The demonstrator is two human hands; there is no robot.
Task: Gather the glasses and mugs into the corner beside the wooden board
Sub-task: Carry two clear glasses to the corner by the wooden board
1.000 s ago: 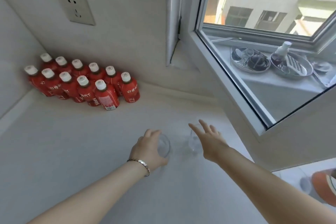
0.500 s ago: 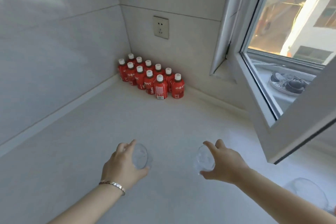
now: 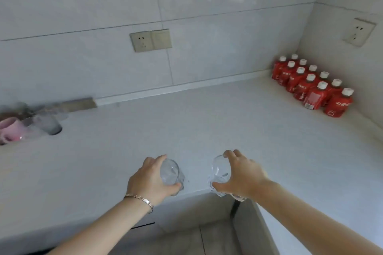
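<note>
Pale grey L-shaped counter [image 3: 207, 122], tiled walls, two wall sockets [image 3: 150, 39]. Block of red bottles [image 3: 310, 87] w/ white caps packed in far right corner.

Left hand [image 3: 152, 180]: fingers curled round a clear glass [image 3: 171, 173], thumb under, tips over rim. Bracelet [image 3: 141, 198] on that wrist. Right hand [image 3: 241, 176]: fingers closed round a second clear glass [image 3: 219, 174], gripped from its right side. Both glasses sit near inner front edge of counter; can't tell if lifted or resting on the top. Right glass looks to overhang the edge.

Target area, my read: far left, where a pink mug [image 3: 11, 130] and a grey cup [image 3: 48, 124] stand close together by a brownish strip [image 3: 79, 103] at the wall, poss. the wooden board. Well apart from the hands, so a long carry leftward.

Risks:
- Glass is smooth, one per hand, no spare hand. Slip near edge = drop to floor, breakage.
- The two glasses are close; could clink if hands converge.
- Setting down into the cluster on the left: could knock mug or cup if placed blind.

Hard to see:
- Left cluster heavily blurred, cut by frame edge; count of items unclear, maybe more glassware behind.
- Board ID uncertain, only a smear.
- Glass bases hidden by palms; contents, if any, not readable.
- Bottle labels illegible.
</note>
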